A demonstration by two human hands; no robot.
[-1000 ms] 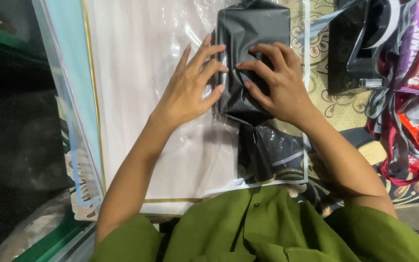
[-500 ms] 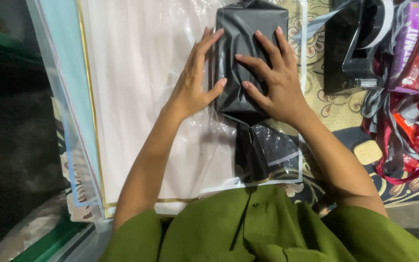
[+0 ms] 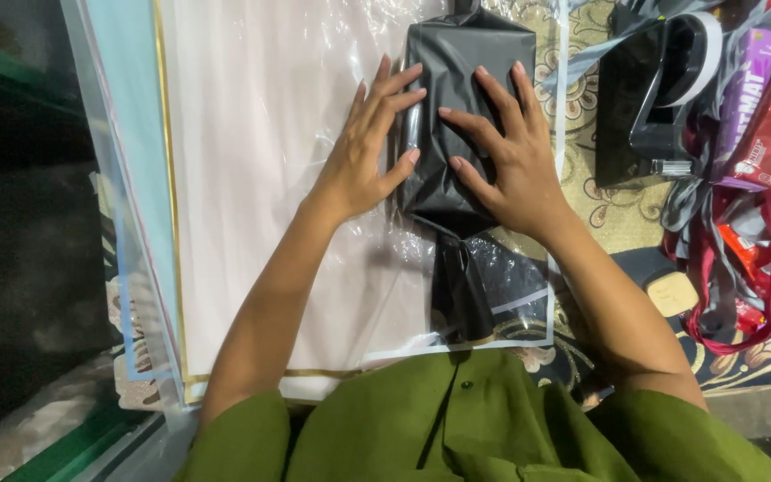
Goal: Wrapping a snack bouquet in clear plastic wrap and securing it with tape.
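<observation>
Both open hands, left hand (image 3: 366, 161) and right hand (image 3: 503, 156), still press the black parcel (image 3: 457, 80), fingers now flatter.

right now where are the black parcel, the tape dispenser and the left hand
black parcel (image 3: 466, 62): head view, bare top part of the wrap.
tape dispenser (image 3: 640, 98): head view, its black body.
left hand (image 3: 363, 165): head view, back of the hand.

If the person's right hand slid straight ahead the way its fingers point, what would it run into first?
The right hand already lies flat on the black plastic-wrapped bundle, fingers pointing up and slightly left. Going on, it would probably cross the bundle's top and meet its bunched far end at the frame edge. Beyond that, nothing shows.
</observation>
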